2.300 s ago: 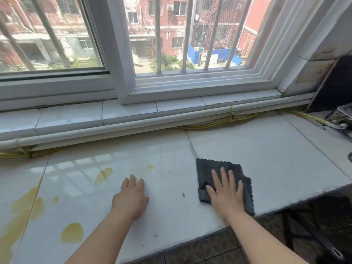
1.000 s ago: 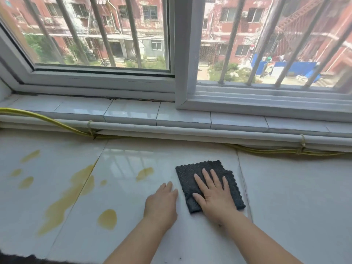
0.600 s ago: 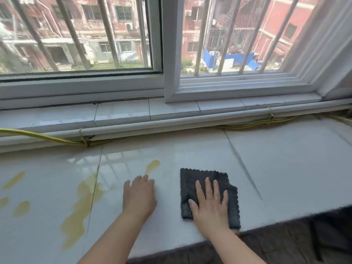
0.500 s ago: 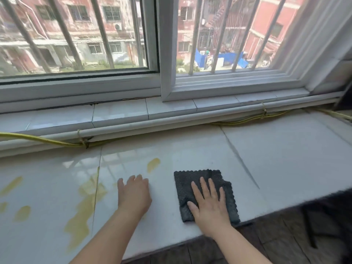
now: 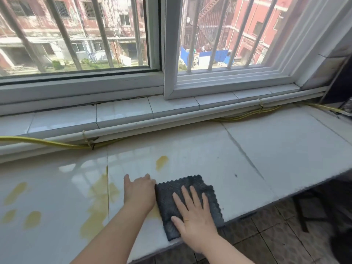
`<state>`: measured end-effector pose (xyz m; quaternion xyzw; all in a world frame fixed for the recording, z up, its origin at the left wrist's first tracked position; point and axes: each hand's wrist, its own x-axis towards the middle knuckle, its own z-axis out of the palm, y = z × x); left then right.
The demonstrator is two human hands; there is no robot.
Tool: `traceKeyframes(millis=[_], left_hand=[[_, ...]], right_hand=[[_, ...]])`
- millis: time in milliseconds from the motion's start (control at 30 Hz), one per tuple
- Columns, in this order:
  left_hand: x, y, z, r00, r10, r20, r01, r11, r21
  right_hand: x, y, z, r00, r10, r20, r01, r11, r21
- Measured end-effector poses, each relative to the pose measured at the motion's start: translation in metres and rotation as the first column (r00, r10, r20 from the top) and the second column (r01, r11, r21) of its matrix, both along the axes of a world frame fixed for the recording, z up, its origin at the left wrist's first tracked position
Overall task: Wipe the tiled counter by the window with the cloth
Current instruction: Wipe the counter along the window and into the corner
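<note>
A dark grey cloth (image 5: 182, 189) lies flat on the white tiled counter (image 5: 266, 153) near its front edge. My right hand (image 5: 194, 216) presses flat on the cloth, fingers spread. My left hand (image 5: 139, 193) rests palm down on the tile just left of the cloth, its fingertips touching the cloth's left edge. Yellow spill patches mark the tiles: a small one (image 5: 161, 162) beyond the hands, a long streak (image 5: 99, 202) along the tile joint to the left, and smaller blobs (image 5: 32, 219) farther left.
A yellow cable (image 5: 47, 142) runs along a white pipe (image 5: 171, 119) at the back of the counter, under the tiled sill (image 5: 122, 113) and barred window. A dark object (image 5: 341, 86) stands at the far right. The counter's front edge drops to a tiled floor (image 5: 266, 239).
The cloth and my right hand have slid left toward the spill; my left hand now touches the cloth's edge. The view has shifted slightly.
</note>
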<state>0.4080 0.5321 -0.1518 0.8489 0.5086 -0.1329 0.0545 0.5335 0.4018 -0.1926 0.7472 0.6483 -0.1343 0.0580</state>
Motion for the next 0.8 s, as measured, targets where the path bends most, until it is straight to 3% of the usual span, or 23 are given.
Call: traceKeyframes(millis=[100,200,267,333,433,500,567,667,800], left_hand=[[-0.005,0.0,-0.002,1.0,-0.003,0.002,0.003,1.0,-0.007],[-0.009,-0.002,-0.006,0.999,-0.018,0.029,0.019,1.0,-0.013],[-0.012,-0.002,-0.009,0.999,-0.028,0.031,0.028,1.0,-0.011],[-0.011,-0.002,-0.01,0.999,-0.033,0.029,0.033,0.999,0.001],[-0.007,0.0,-0.004,1.0,-0.016,0.011,0.016,1.0,0.009],[-0.004,0.0,-0.002,1.0,0.0,0.001,0.0,1.0,0.022],[-0.003,0.0,-0.002,1.0,0.022,-0.011,-0.022,1.0,0.02],[0.001,0.0,-0.002,0.999,0.033,-0.023,-0.033,0.999,0.02],[0.006,0.003,-0.001,0.998,0.048,-0.05,-0.048,0.999,0.01]], right_hand=[[0.043,-0.001,-0.006,0.997,-0.04,0.072,0.035,0.997,0.073],[0.089,0.006,-0.009,0.909,-0.415,0.044,0.417,0.907,-0.059],[0.083,0.014,-0.008,0.849,-0.526,0.04,0.528,0.847,-0.058],[0.052,0.019,-0.013,0.882,-0.47,0.039,0.471,0.882,-0.031],[0.014,0.014,-0.022,0.987,-0.163,-0.001,0.162,0.986,-0.021],[0.029,0.014,-0.024,0.994,-0.11,-0.015,0.11,0.994,-0.012],[0.064,0.016,-0.022,0.974,-0.227,-0.001,0.227,0.974,-0.009],[0.121,0.023,-0.015,0.871,-0.491,0.034,0.492,0.869,-0.052],[0.134,0.059,-0.01,0.767,-0.641,-0.006,0.638,0.763,-0.104]])
